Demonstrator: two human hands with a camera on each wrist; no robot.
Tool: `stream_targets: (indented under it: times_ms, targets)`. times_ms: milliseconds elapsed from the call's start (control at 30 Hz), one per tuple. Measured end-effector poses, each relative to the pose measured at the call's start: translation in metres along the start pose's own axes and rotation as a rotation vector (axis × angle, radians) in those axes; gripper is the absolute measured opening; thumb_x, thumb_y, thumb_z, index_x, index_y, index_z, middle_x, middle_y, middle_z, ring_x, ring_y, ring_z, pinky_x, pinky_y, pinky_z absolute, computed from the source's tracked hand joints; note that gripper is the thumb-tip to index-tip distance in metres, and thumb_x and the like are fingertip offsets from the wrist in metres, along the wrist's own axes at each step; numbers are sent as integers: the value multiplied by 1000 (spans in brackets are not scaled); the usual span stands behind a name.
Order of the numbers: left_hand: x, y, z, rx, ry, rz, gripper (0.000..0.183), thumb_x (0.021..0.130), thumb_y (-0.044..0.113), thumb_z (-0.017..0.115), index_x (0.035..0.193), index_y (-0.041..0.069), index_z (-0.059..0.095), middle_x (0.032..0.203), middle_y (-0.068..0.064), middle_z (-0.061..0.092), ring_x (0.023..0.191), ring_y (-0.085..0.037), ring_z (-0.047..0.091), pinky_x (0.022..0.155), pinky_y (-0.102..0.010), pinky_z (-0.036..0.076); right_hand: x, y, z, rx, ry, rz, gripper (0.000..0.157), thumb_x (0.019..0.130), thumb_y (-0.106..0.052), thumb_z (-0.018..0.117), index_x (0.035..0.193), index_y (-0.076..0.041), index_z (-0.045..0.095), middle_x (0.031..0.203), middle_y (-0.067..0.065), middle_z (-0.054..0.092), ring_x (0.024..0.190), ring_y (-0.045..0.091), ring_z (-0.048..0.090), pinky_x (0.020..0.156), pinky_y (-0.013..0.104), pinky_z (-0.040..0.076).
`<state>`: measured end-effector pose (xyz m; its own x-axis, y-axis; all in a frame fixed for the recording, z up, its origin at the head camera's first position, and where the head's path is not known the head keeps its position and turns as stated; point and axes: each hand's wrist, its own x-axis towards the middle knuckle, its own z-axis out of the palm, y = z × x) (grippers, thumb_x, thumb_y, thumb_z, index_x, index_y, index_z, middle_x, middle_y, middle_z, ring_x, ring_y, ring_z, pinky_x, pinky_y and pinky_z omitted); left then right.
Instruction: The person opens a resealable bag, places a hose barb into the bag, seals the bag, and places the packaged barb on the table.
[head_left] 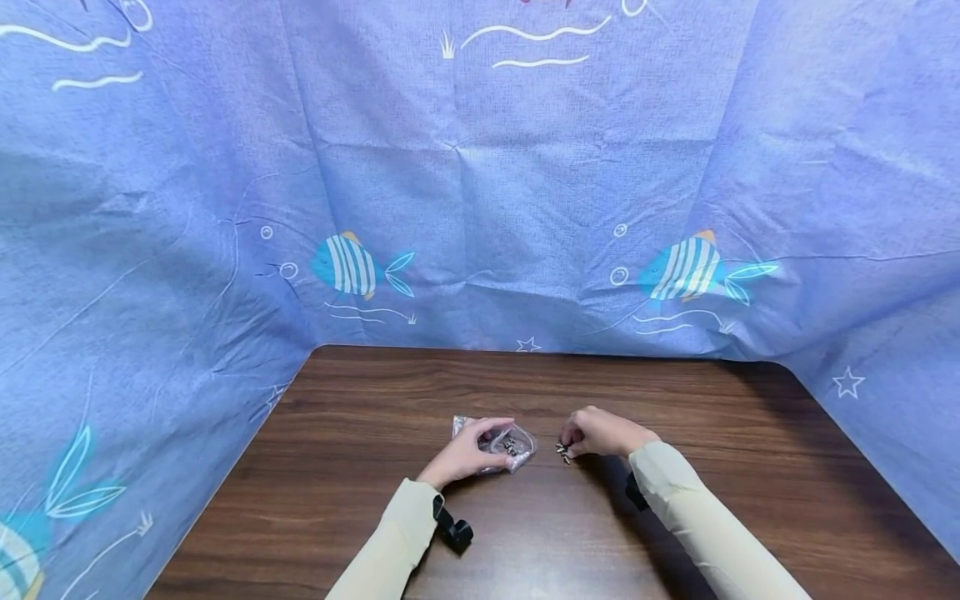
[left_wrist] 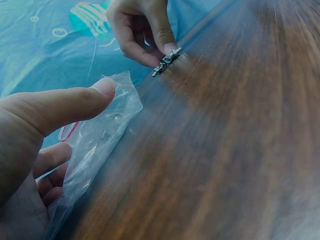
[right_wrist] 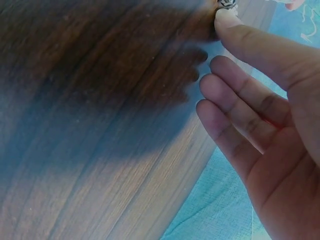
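A clear plastic zip bag [head_left: 522, 457] lies on the table with its mouth spread, several small shiny metal pieces inside it. My left hand [head_left: 470, 454] holds this bag, thumb along one side and fingers on the other; a red strip on it shows in the left wrist view. To the right of the bag is a small heap of screw-like metal pieces [left_wrist: 166, 62]. Over that heap reaches my right hand [head_left: 603, 435], the thumb tip [right_wrist: 229, 18] right at the pieces. Its other fingers [right_wrist: 222, 117] are loosely bent and apart from the thumb.
The brown wood-grain table [head_left: 360, 400] extends around both hands. Blue cloth [head_left: 525, 208] printed with fish hangs behind it and along both sides. Black straps [head_left: 453, 525] sit on the wrists, over cream sleeves.
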<state>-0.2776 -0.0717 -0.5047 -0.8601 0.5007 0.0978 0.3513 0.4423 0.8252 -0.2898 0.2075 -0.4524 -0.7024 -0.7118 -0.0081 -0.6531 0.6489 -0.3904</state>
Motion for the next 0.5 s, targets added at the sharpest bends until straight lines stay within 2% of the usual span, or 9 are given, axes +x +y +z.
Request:
stream_targets:
  times_ms: [233, 500]
  targets:
    - [0, 0, -1, 9, 5, 1, 61, 81, 33, 77, 137, 21, 54, 130, -4, 57, 114, -22, 49, 97, -41, 41, 1, 1, 1, -24, 6, -23, 6, 78, -9, 77, 78, -10, 70, 74, -6, 63, 66, -2, 49, 60, 17, 43]
    - [-1, 2, 0, 29, 6, 1, 61, 81, 32, 77, 137, 21, 54, 129, -4, 58, 112, -20, 49, 96, -37, 42, -1, -1, 0, 0, -4, 8, 8, 77, -8, 78, 77, -11, 70, 75, -5, 64, 66, 1, 52, 59, 18, 44]
